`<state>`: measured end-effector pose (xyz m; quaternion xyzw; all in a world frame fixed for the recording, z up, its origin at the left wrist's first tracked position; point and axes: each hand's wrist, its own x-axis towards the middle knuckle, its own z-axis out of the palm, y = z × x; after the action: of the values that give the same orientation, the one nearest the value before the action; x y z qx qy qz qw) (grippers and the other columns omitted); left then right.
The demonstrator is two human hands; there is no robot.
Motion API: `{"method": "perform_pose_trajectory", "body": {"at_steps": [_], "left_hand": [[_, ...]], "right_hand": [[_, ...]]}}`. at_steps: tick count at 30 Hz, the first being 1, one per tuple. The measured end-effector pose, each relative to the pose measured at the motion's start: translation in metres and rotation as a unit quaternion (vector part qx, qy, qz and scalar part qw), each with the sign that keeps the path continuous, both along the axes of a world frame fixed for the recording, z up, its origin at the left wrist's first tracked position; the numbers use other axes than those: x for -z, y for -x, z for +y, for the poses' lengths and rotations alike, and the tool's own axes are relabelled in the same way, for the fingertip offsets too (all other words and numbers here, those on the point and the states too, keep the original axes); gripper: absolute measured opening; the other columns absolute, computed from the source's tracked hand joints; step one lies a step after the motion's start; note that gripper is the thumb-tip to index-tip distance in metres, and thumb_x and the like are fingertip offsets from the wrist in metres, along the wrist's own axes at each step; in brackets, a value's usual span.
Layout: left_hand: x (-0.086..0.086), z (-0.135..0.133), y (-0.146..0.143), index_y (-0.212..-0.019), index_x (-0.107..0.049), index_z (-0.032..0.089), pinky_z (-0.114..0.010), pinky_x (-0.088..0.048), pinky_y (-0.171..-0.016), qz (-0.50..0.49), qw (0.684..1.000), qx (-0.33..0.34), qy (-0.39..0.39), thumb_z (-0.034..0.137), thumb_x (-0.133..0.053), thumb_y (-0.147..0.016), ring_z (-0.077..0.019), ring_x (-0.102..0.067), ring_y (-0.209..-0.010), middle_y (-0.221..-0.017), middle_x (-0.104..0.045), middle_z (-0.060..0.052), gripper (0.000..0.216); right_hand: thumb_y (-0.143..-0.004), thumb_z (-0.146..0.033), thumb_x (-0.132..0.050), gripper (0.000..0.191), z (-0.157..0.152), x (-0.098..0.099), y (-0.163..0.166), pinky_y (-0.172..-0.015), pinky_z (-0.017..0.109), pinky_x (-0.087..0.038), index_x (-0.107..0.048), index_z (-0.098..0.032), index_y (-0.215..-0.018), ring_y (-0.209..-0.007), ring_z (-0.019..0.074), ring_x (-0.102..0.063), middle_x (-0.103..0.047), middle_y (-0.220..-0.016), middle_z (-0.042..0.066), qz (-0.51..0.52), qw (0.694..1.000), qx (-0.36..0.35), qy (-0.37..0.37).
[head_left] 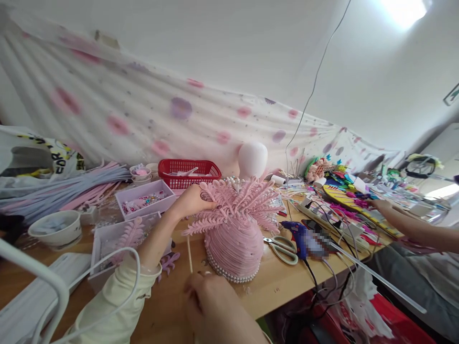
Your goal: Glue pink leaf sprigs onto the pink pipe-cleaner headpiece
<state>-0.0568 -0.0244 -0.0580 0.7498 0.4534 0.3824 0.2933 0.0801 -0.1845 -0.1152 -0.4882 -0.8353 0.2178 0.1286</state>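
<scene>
A pink headdress (pixel 234 246), a dome wound with fuzzy chenille stems, stands on the table with a string of pearls round its lower rim. Pink leaf-like fronds (pixel 247 200) fan out from its top, with pearls and beads behind them. My left hand (pixel 191 203) reaches in from the left, thumb and fingers closed on a frond at the upper left. Closer to me, my right hand (pixel 218 303) is curled and slightly blurred. A thin pale stick (pixel 190 253) runs up out of its fingers, which hide the middle of it.
Scissors (pixel 283 249) and a blue glue gun (pixel 297 236) with cables lie to the right. White boxes of beads (pixel 145 198), a red basket (pixel 190 173) and a white foam head (pixel 253 159) stand behind. Another person's arm (pixel 409 220) reaches in at right. A white tube (pixel 57 282) crosses lower left.
</scene>
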Motion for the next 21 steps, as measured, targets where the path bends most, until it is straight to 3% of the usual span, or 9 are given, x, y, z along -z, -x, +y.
{"method": "perform_pose_trajectory", "body": {"at_steps": [2,4,7,8,10,12,14,18,21], "left_hand": [[0.001,0.001,0.000,-0.090,-0.074,0.016,-0.037,-0.051,-0.087,0.005,1.000,-0.001,0.003,0.032,-0.072,-0.065,-0.0274,-0.070,-0.095,-0.099,-0.078,-0.005,0.030],[0.001,0.002,0.000,-0.090,-0.074,0.016,-0.037,-0.052,-0.086,0.011,1.000,0.001,0.002,0.033,-0.072,-0.064,-0.0275,-0.070,-0.094,-0.097,-0.078,-0.005,0.031],[0.001,0.003,0.000,-0.087,-0.073,0.016,-0.036,-0.053,-0.082,0.009,1.000,0.003,-0.004,0.032,-0.071,-0.064,-0.0259,-0.070,-0.089,-0.093,-0.077,-0.004,0.027],[0.001,0.002,0.000,-0.085,-0.073,0.017,-0.035,-0.053,-0.081,0.008,1.000,0.003,-0.005,0.031,-0.072,-0.064,-0.0252,-0.070,-0.088,-0.092,-0.077,-0.003,0.025],[0.000,0.001,0.000,-0.082,-0.072,0.017,-0.034,-0.052,-0.080,0.008,1.000,0.003,-0.008,0.031,-0.072,-0.063,-0.0240,-0.069,-0.086,-0.090,-0.076,-0.002,0.023],[-0.003,-0.001,0.000,-0.081,-0.072,0.017,-0.033,-0.052,-0.081,0.012,1.000,0.002,-0.012,0.030,-0.073,-0.063,-0.0231,-0.068,-0.085,-0.089,-0.076,-0.001,0.022],[-0.005,-0.003,0.000,-0.080,-0.071,0.018,-0.033,-0.052,-0.082,0.016,1.000,-0.003,-0.020,0.029,-0.074,-0.063,-0.0226,-0.068,-0.085,-0.088,-0.076,-0.001,0.020],[-0.008,-0.006,-0.001,-0.076,-0.070,0.018,-0.033,-0.052,-0.080,0.020,1.000,-0.013,-0.020,0.029,-0.074,-0.062,-0.0218,-0.066,-0.081,-0.082,-0.074,0.000,0.018],[-0.007,-0.005,-0.001,-0.071,-0.068,0.018,-0.032,-0.051,-0.079,0.019,1.000,-0.005,-0.022,0.028,-0.072,-0.063,-0.0202,-0.065,-0.077,-0.078,-0.072,0.001,0.014]], "right_hand": [[-0.083,-0.010,-0.048,0.032,-0.015,-0.011,-0.029,-0.068,0.024,-0.054,-0.076,-0.023,-0.090,-0.075,0.0180,-0.074,-0.077,-0.080,0.004,0.138,0.987,0.039,0.078],[-0.093,-0.020,-0.041,0.036,-0.030,-0.022,-0.059,-0.061,0.023,-0.053,-0.073,-0.024,-0.109,-0.067,0.0156,-0.072,-0.078,-0.085,0.004,0.266,0.946,0.053,0.180],[-0.092,-0.033,-0.056,0.028,-0.046,-0.036,-0.091,-0.070,0.027,-0.055,-0.071,-0.024,-0.114,-0.085,0.0202,-0.074,-0.077,-0.104,0.009,0.375,0.894,0.017,0.245],[-0.088,-0.036,-0.064,0.025,-0.049,-0.039,-0.097,-0.070,0.028,-0.055,-0.070,-0.024,-0.109,-0.086,0.0213,-0.074,-0.077,-0.101,0.010,0.403,0.885,0.001,0.234],[-0.083,-0.041,-0.073,0.021,-0.051,-0.041,-0.103,-0.065,0.026,-0.053,-0.067,-0.023,-0.092,-0.076,0.0194,-0.071,-0.077,-0.086,0.007,0.462,0.876,0.020,0.138],[-0.090,-0.044,-0.065,0.029,-0.048,-0.040,-0.103,-0.058,0.022,-0.047,-0.060,-0.022,-0.073,-0.059,0.0134,-0.061,-0.068,-0.063,0.001,0.500,0.862,0.080,-0.011],[-0.099,-0.045,-0.051,0.041,-0.040,-0.039,-0.100,-0.053,0.021,-0.043,-0.059,-0.021,-0.066,-0.050,0.0110,-0.054,-0.059,-0.053,-0.001,0.486,0.855,0.128,-0.129],[-0.099,-0.044,-0.052,0.029,-0.016,-0.036,-0.092,-0.066,0.027,-0.051,-0.071,-0.022,-0.097,-0.070,0.0162,-0.066,-0.073,-0.077,0.003,0.385,0.881,0.184,-0.206],[-0.100,-0.045,-0.052,0.031,0.000,-0.030,-0.087,-0.076,0.031,-0.053,-0.073,-0.023,-0.099,-0.083,0.0191,-0.070,-0.076,-0.089,0.005,0.336,0.895,0.198,-0.216]]}}
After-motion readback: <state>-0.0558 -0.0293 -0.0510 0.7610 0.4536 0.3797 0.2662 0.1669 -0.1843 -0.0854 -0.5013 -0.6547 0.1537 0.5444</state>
